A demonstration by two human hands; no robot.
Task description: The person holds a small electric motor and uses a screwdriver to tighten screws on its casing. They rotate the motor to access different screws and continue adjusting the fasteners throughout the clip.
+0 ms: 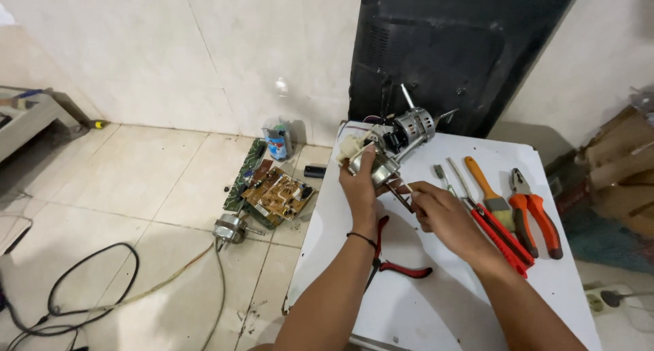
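My left hand [359, 187] grips a small silver electric motor [380, 168] with white plastic parts and wires at its far end, held just above the white table [449, 303]. My right hand [441, 215] pinches a thin rod-like part [403, 191] sticking out of the motor's right side. A second, larger motor [411, 127] with a shaft stands just beyond, at the table's far edge. Red-handled pliers [388, 259] lie on the table under my left forearm.
To the right on the table lie a screwdriver [444, 179], red-handled tools [503, 238], an orange-handled brush [489, 191] and orange pliers [535, 211]. On the tiled floor at left are circuit boards [276, 194], another motor [230, 228], a can [278, 143] and cables [88, 290]. A black panel [456, 44] leans on the wall.
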